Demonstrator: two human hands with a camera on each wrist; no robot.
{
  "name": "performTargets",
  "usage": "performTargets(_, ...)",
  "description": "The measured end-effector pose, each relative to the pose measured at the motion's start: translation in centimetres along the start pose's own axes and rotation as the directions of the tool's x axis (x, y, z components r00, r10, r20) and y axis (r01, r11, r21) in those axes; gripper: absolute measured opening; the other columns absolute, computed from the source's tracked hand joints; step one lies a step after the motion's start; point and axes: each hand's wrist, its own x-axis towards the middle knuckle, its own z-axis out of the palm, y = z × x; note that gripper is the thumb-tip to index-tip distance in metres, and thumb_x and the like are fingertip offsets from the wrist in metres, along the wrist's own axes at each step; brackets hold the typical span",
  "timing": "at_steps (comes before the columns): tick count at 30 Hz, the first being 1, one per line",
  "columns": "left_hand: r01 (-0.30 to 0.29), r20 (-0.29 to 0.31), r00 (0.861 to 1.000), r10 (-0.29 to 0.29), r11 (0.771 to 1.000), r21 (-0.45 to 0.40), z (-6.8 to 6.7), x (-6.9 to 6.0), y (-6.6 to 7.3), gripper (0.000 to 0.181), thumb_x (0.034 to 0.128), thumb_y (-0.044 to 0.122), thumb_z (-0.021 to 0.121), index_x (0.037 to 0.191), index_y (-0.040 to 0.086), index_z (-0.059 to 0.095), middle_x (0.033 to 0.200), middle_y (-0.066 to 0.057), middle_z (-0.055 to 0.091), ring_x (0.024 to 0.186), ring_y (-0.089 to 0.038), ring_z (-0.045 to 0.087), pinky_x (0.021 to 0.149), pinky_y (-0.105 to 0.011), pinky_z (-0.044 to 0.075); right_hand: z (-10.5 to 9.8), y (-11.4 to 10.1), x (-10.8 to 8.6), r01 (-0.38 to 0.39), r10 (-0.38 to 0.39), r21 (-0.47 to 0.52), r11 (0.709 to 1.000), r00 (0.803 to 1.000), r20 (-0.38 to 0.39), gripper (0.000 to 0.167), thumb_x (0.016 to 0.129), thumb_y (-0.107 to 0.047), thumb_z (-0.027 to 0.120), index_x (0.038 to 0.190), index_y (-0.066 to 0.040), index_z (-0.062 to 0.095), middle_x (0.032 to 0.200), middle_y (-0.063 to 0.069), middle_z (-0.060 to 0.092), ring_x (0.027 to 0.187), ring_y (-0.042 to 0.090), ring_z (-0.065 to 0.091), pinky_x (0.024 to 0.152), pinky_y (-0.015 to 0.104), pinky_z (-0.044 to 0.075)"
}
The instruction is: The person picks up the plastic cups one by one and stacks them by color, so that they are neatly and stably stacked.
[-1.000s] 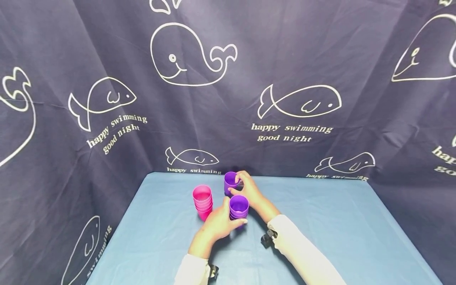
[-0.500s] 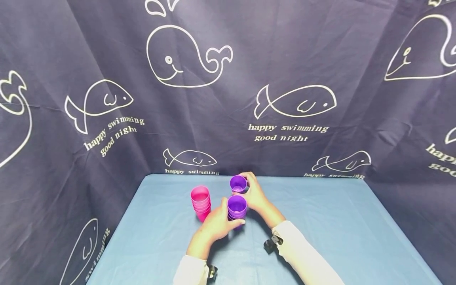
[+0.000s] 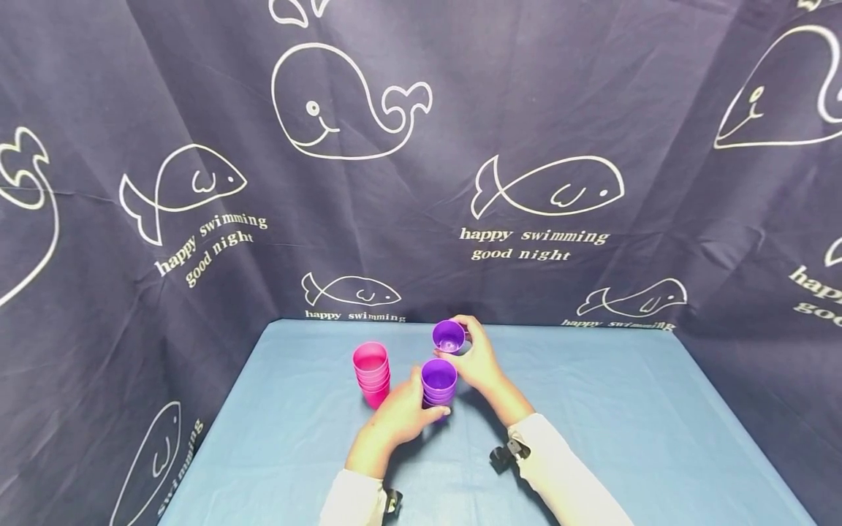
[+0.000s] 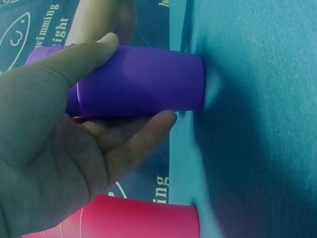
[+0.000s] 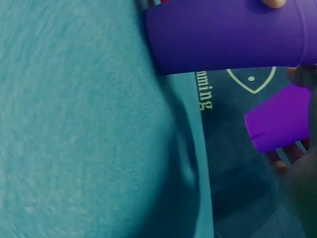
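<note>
Nested purple cups stand upright in a stack on the blue cloth, and my left hand grips them from the left side. In the left wrist view the thumb and fingers wrap around the purple stack. Just behind it, my right hand holds a single purple cup, its mouth tilted toward the head camera. The right wrist view shows this cup off the table, with fingers beneath it. A stack of pink cups stands to the left of my left hand, not touched by the right.
The light blue tablecloth covers the table. Close behind the cups rises a dark curtain printed with white whales, fish and lettering; more curtain hangs at both sides. A black wrist camera sits on the right sleeve.
My right hand has moved the single purple cup to the right and tipped its mouth more toward the head camera. The left hand and both stacks have stayed in place.
</note>
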Motion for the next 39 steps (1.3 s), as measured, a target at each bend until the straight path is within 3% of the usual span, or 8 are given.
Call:
performTargets(6, -0.005, 0.012, 1.0, 0.005, 1.0, -0.005, 0.1, 0.0, -0.2, 0.072, 0.0876, 0.037, 0.086, 0.139, 0.001, 0.051, 0.114, -0.012, 0.074, 0.106, -0.028, 0.074, 0.098, -0.045, 0.059, -0.9, -3.5, -0.3, 0.031, -0.03, 0.044, 0.999, 0.999, -0.026, 0.064, 0.069, 0.006, 0.093, 0.126, 0.003, 0.065, 0.122, 0.023, 0.065, 0.115, 0.039, 0.062, 0.099, 0.047, 0.057)
performTargets(8, -0.004, 0.012, 1.0, 0.004, 1.0, -0.002, 0.1, 0.0, -0.2, 0.072, 0.0878, 0.038, 0.085, 0.139, 0.001, 0.051, 0.114, -0.012, 0.074, 0.105, -0.028, 0.074, 0.097, -0.045, 0.059, -1.2, -4.9, -0.4, 0.036, -0.034, 0.062, 0.997, 0.999, -0.032, 0.062, 0.069, 0.01, 0.091, 0.125, 0.006, 0.065, 0.121, 0.024, 0.065, 0.114, 0.039, 0.06, 0.1, 0.04, 0.056)
performTargets(13, 0.013, 0.02, 1.0, -0.013, 1.0, 0.003, 0.1, -0.1, -0.1, 0.07, 0.088, 0.038, 0.084, 0.137, 0.0, 0.052, 0.112, -0.012, 0.074, 0.103, -0.028, 0.074, 0.095, -0.045, 0.059, -1.5, -5.3, -0.5, 0.066, -0.062, 0.101, 0.993, 0.997, -0.041, 0.061, 0.069, 0.011, 0.09, 0.125, 0.007, 0.066, 0.122, 0.023, 0.064, 0.114, 0.028, 0.06, 0.102, 0.024, 0.052)
performTargets(17, 0.024, 0.021, 1.0, -0.024, 1.0, 0.003, 0.0, -0.1, 0.0, 0.07, 0.0873, 0.038, 0.084, 0.137, -0.001, 0.053, 0.113, -0.012, 0.074, 0.103, -0.029, 0.074, 0.095, -0.046, 0.059, -1.7, -5.5, -0.6, 0.079, -0.074, 0.113, 0.99, 0.996, -0.053, 0.062, 0.07, 0.01, 0.09, 0.126, 0.008, 0.066, 0.122, 0.023, 0.064, 0.114, 0.016, 0.059, 0.101, 0.019, 0.051)
performTargets(22, 0.03, 0.018, 0.999, -0.03, 1.0, -0.009, 0.0, 0.1, 0.1, 0.069, 0.0863, 0.037, 0.084, 0.137, 0.0, 0.054, 0.114, -0.012, 0.074, 0.105, -0.029, 0.073, 0.097, -0.046, 0.059, -1.3, -3.9, -0.7, -0.011, 0.022, 0.117, 0.993, 0.996, -0.092, 0.067, 0.07, 0.01, 0.09, 0.131, 0.005, 0.062, 0.124, 0.024, 0.065, 0.111, 0.019, 0.064, 0.1, 0.021, 0.051)
performTargets(27, 0.036, 0.025, 0.999, -0.036, 0.999, -0.003, 0.1, 0.0, 0.1, 0.067, 0.0864, 0.038, 0.084, 0.135, 0.001, 0.055, 0.112, -0.01, 0.074, 0.104, -0.027, 0.073, 0.097, -0.045, 0.059, -1.1, -3.0, -0.7, -0.112, 0.148, 0.217, 0.97, 0.977, -0.156, 0.069, 0.07, 0.01, 0.091, 0.13, 0.001, 0.058, 0.116, 0.019, 0.071, 0.099, 0.01, 0.069, 0.09, 0.02, 0.051)
performTargets(34, 0.058, 0.03, 0.998, -0.057, 0.998, -0.012, -0.1, 0.0, 0.1, 0.066, 0.0869, 0.039, 0.084, 0.134, 0.002, 0.055, 0.111, -0.01, 0.073, 0.104, -0.028, 0.073, 0.097, -0.046, 0.059, -1.2, -3.8, -0.3, -0.115, 0.182, 0.294, 0.949, 0.96, -0.212, 0.065, 0.08, 0.005, 0.086, 0.134, 0.002, 0.05, 0.113, -0.005, 0.065, 0.099, 0.001, 0.066, 0.09, 0.016, 0.053)
performTargets(39, 0.069, 0.038, 0.997, -0.068, 0.998, -0.012, 0.1, 0.0, 0.1, 0.066, 0.0873, 0.04, 0.083, 0.134, 0.003, 0.056, 0.11, -0.008, 0.073, 0.104, -0.027, 0.073, 0.097, -0.045, 0.059, -1.4, -4.4, -0.2, -0.096, 0.203, 0.363, 0.927, 0.941, -0.271, 0.055, 0.089, 0.005, 0.075, 0.135, 0.006, 0.045, 0.111, -0.008, 0.062, 0.097, 0.002, 0.066, 0.086, 0.015, 0.056)
